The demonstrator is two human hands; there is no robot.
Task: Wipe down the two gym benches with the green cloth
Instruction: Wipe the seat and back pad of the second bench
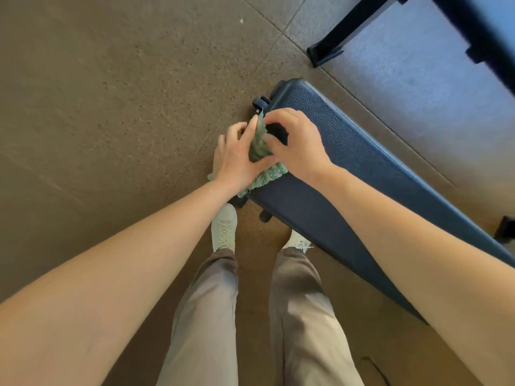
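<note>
Left grip (237, 160), right grip (301, 146) pinch cloth (268, 176) at surface (362, 190) end; wiping seems underway, other bench pending.

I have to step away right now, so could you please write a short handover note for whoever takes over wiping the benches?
Left hand: holds the green cloth from the left side.
Right hand: fingers curled on the same cloth, bunching it.
Cloth: at the far end of the blue bench pad, draped over its left edge.
Second bench: the dark frame at top right may belong to it, but it is mostly out of view.
Done: the pad does not show how much has been wiped.
Left: wipe along this pad, then do the other bench.
</note>
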